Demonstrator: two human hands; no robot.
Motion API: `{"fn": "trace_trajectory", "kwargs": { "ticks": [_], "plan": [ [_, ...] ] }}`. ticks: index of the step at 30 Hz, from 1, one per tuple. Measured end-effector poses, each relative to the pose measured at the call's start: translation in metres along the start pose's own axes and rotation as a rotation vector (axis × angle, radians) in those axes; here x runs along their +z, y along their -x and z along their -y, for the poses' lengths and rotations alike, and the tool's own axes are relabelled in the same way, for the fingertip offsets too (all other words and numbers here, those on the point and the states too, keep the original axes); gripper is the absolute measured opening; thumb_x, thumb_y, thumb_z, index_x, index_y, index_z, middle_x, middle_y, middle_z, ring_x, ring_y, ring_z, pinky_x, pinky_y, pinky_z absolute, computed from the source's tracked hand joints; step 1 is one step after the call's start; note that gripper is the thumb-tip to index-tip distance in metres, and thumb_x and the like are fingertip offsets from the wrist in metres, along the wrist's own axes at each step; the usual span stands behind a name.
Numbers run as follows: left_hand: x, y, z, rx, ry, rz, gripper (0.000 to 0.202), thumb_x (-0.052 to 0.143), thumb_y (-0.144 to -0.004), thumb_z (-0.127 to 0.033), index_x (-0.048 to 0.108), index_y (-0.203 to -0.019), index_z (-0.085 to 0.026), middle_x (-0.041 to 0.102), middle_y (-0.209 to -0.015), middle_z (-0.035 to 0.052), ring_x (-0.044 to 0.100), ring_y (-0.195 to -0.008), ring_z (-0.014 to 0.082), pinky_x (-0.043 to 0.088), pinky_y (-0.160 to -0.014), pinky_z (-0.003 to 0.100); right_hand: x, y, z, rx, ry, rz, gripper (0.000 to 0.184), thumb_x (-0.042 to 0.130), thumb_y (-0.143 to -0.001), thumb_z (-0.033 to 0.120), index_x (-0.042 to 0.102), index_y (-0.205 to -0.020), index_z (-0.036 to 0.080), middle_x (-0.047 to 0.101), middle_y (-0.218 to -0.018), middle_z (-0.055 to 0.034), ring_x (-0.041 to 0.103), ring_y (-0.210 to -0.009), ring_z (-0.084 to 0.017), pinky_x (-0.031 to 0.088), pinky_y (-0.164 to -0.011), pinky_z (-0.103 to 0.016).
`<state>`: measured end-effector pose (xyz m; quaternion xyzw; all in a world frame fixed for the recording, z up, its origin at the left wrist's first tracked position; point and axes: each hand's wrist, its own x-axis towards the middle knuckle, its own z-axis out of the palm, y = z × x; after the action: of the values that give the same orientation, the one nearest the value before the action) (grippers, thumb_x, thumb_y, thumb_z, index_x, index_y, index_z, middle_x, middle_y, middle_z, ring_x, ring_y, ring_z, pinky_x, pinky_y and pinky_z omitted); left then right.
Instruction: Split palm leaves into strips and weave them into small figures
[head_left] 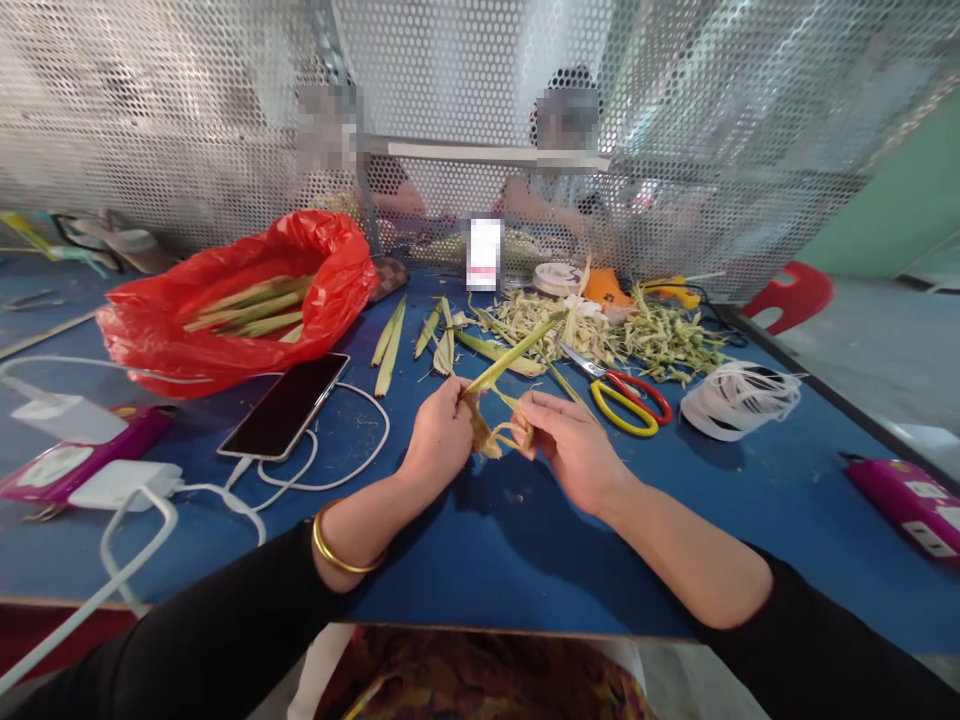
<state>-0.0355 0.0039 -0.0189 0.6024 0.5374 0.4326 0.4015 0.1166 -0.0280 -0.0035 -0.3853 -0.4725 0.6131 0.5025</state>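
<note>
Over the middle of the blue table, my left hand (444, 425) is closed around a bundle of folded leaf strips (486, 436). A long green leaf blade (517, 352) sticks up and to the right out of that bundle. My right hand (566, 440) pinches a thin pale strip (525, 432) that runs to the bundle. Just beyond the right hand lie scissors (626, 400) with red and yellow handles, their blades pointing to the back left. Several flat leaf pieces (390, 345) lie behind my hands. The inner part of the bundle is hidden by the left fingers.
A red plastic bag (172, 345) of leaves, a phone (289, 408) and white cables are at left. Trimmed leaf scraps (667, 335) and a coil of white cord (739, 400) are at right. A perforated metal screen (450, 90) stands behind, with two people beyond it.
</note>
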Motion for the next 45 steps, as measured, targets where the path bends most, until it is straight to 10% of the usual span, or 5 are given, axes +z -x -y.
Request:
{"fn": "trace_trajectory", "kwargs": {
  "ticks": [7, 15, 21, 29, 45],
  "plan": [
    [0.008, 0.002, -0.004, -0.288, 0.342, 0.227, 0.016, 0.051, -0.081, -0.033, 0.054, -0.076, -0.018, 0.052, -0.056, -0.0025, 0.050, -0.042, 0.0101, 0.040, -0.041, 0.021, 0.003, -0.002, -0.002, 0.023, -0.106, 0.051, 0.024, 0.055, -0.082, 0.038, 0.055, -0.068, 0.019, 0.061, -0.075, -0.0033, 0.057, -0.073, -0.017, 0.046, -0.070, -0.032],
    [0.004, 0.001, -0.001, -0.239, 0.269, 0.124, 0.009, 0.045, -0.082, -0.024, 0.051, -0.077, -0.020, 0.041, -0.049, -0.0080, 0.037, -0.032, 0.0061, 0.029, -0.030, 0.016, 0.001, 0.001, 0.002, 0.133, -0.183, -0.016, 0.030, 0.061, -0.081, 0.039, 0.044, -0.065, 0.019, 0.033, -0.050, 0.0110, 0.033, -0.034, -0.003, 0.040, -0.048, -0.023],
    [0.004, 0.003, -0.007, -0.214, 0.259, 0.317, 0.010, 0.058, -0.074, -0.025, 0.058, -0.078, -0.016, 0.061, -0.061, -0.0008, 0.059, -0.050, 0.0110, 0.044, -0.047, 0.020, -0.007, -0.002, 0.009, 0.104, 0.050, -0.071, 0.025, 0.059, -0.080, 0.041, 0.057, -0.077, 0.017, 0.046, -0.050, 0.0072, 0.044, -0.037, -0.007, 0.037, -0.044, -0.022],
    [0.002, 0.001, -0.012, -0.110, 0.390, 0.203, 0.017, 0.055, -0.076, -0.028, 0.057, -0.088, -0.017, 0.058, -0.057, -0.0040, 0.056, -0.050, 0.0111, 0.046, -0.050, 0.023, -0.001, -0.001, 0.002, 0.151, 0.378, 0.068, 0.027, 0.052, -0.084, 0.038, 0.052, -0.065, 0.018, 0.056, -0.049, 0.0025, 0.051, -0.040, -0.009, 0.042, -0.043, -0.021],
    [-0.001, -0.007, -0.002, -0.386, 0.522, 0.064, 0.010, 0.053, -0.081, -0.023, 0.053, -0.073, -0.017, 0.047, -0.051, -0.0064, 0.046, -0.036, 0.0069, 0.040, -0.037, 0.019, -0.015, 0.026, 0.048, -0.041, -0.208, 0.353, 0.020, 0.054, -0.081, 0.030, 0.057, -0.063, 0.021, 0.039, -0.028, 0.0079, 0.036, -0.024, -0.009, 0.038, -0.047, -0.026]
  ]
}}
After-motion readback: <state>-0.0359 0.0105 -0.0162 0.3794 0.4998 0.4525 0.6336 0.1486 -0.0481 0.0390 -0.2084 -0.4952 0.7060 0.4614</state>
